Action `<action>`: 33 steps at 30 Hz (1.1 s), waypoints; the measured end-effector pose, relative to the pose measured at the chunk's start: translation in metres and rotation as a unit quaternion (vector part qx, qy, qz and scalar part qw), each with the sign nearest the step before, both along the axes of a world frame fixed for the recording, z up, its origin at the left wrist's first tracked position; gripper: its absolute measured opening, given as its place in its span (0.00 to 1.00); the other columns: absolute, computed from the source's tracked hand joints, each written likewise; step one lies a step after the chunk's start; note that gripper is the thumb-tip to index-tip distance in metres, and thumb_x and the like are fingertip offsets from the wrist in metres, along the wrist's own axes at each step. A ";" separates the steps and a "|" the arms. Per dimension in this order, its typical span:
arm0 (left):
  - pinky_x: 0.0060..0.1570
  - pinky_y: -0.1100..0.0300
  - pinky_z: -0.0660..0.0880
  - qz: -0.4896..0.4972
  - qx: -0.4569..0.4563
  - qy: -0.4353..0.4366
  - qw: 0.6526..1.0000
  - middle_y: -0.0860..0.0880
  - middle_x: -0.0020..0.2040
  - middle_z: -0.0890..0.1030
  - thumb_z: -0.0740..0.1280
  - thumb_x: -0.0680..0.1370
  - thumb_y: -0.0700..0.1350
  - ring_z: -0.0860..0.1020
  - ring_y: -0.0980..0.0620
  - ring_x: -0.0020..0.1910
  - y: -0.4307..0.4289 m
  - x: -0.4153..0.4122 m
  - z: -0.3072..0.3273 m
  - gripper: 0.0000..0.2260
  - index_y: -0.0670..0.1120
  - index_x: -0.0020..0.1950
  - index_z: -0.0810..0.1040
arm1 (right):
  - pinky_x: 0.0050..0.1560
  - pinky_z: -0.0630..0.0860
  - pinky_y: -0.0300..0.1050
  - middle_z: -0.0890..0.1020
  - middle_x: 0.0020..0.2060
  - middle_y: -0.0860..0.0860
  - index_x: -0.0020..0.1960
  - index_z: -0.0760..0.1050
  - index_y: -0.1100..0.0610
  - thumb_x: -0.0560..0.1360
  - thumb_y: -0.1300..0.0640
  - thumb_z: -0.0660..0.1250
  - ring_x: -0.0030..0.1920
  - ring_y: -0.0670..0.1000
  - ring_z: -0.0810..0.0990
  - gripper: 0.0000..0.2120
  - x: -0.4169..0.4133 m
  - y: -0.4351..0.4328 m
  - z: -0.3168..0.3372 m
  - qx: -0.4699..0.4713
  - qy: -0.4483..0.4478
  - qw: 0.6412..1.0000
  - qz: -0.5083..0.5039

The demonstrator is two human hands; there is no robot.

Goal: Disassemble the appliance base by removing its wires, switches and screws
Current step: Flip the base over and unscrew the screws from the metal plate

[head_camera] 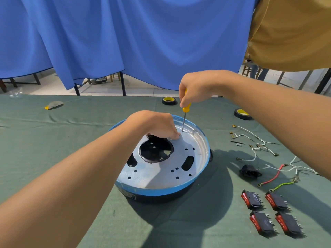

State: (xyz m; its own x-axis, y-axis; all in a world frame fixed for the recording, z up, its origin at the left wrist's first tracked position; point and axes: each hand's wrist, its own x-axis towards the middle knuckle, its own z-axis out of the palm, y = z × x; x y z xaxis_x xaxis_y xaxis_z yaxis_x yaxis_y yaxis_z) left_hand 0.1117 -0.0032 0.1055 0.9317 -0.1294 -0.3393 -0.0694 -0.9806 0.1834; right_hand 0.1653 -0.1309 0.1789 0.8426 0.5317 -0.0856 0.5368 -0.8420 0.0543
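The screw step is in hand. The base sits at the centre of the frame on the green tabletop, open side up, with its metal plate bare. The right hand holds a yellow screwdriver upright, fingers wrapped round the handle. The tip stands on the far part of the plate, just inside the rim, probably in a screw head, though the screw is too small to make out.

The left hand reaches over the plate's dark central opening, and its bent fingers press down on the plate just beside the tip. I cannot tell whether they pinch anything or only steady the plate.

Much of the task looks done. At lower right lie four red switches in two rows, and above them loose wires and a black socket, all well apart from the base.

The next move calls for downward pressure and turns of the screwdriver, kept upright so that the tip does not slip. The left hand should brace the base, then pick out the freed screw.
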 end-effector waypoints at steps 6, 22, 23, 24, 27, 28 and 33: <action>0.57 0.55 0.72 -0.033 -0.005 -0.020 0.999 0.53 0.57 0.80 0.62 0.79 0.59 0.76 0.49 0.52 0.001 -0.003 -0.002 0.18 0.53 0.63 0.79 | 0.28 0.67 0.40 0.75 0.22 0.49 0.35 0.78 0.59 0.77 0.41 0.65 0.24 0.50 0.68 0.22 -0.002 0.001 0.005 -0.041 0.042 0.998 -0.033; 0.52 0.57 0.71 -0.036 -0.022 -0.044 0.998 0.54 0.55 0.80 0.62 0.79 0.57 0.76 0.48 0.52 0.003 -0.002 -0.011 0.16 0.54 0.62 0.80 | 0.29 0.70 0.38 0.83 0.36 0.46 0.42 0.79 0.43 0.73 0.53 0.73 0.35 0.43 0.78 0.05 -0.012 -0.006 0.009 -0.138 -0.053 0.979 0.144; 0.52 0.57 0.71 -0.036 -0.023 -0.045 0.998 0.54 0.55 0.80 0.62 0.79 0.57 0.76 0.49 0.52 0.003 -0.002 -0.011 0.16 0.54 0.62 0.80 | 0.31 0.72 0.40 0.83 0.35 0.46 0.41 0.79 0.44 0.72 0.52 0.74 0.36 0.45 0.79 0.05 -0.010 -0.006 0.008 -0.117 -0.044 0.982 0.144; 0.51 0.57 0.70 -0.037 -0.023 -0.048 0.998 0.55 0.54 0.80 0.62 0.79 0.57 0.75 0.49 0.51 0.003 -0.002 -0.011 0.16 0.55 0.62 0.80 | 0.33 0.74 0.41 0.83 0.34 0.46 0.40 0.80 0.45 0.71 0.51 0.74 0.38 0.46 0.80 0.04 -0.009 -0.006 0.006 -0.097 -0.035 0.985 0.138; 0.49 0.59 0.68 -0.043 -0.021 -0.056 0.997 0.55 0.53 0.79 0.62 0.79 0.57 0.75 0.49 0.51 0.002 -0.004 -0.011 0.15 0.56 0.62 0.80 | 0.31 0.69 0.40 0.77 0.24 0.46 0.35 0.79 0.54 0.72 0.42 0.70 0.29 0.49 0.75 0.16 -0.008 -0.005 0.002 -0.050 0.002 0.995 0.081; 0.46 0.60 0.68 -0.045 -0.023 -0.059 0.997 0.54 0.53 0.79 0.63 0.78 0.57 0.75 0.50 0.50 0.002 -0.005 -0.011 0.15 0.56 0.62 0.80 | 0.29 0.67 0.39 0.73 0.22 0.48 0.32 0.78 0.57 0.74 0.42 0.68 0.25 0.51 0.70 0.20 -0.006 -0.005 0.001 -0.035 0.029 0.998 0.043; 0.41 0.61 0.67 -0.061 -0.009 -0.081 0.995 0.53 0.53 0.75 0.63 0.78 0.58 0.72 0.51 0.48 0.004 -0.014 -0.010 0.19 0.58 0.69 0.74 | 0.21 0.55 0.33 0.63 0.20 0.49 0.41 0.79 0.65 0.80 0.51 0.63 0.19 0.48 0.57 0.18 -0.003 0.002 0.008 -0.014 0.164 0.978 -0.124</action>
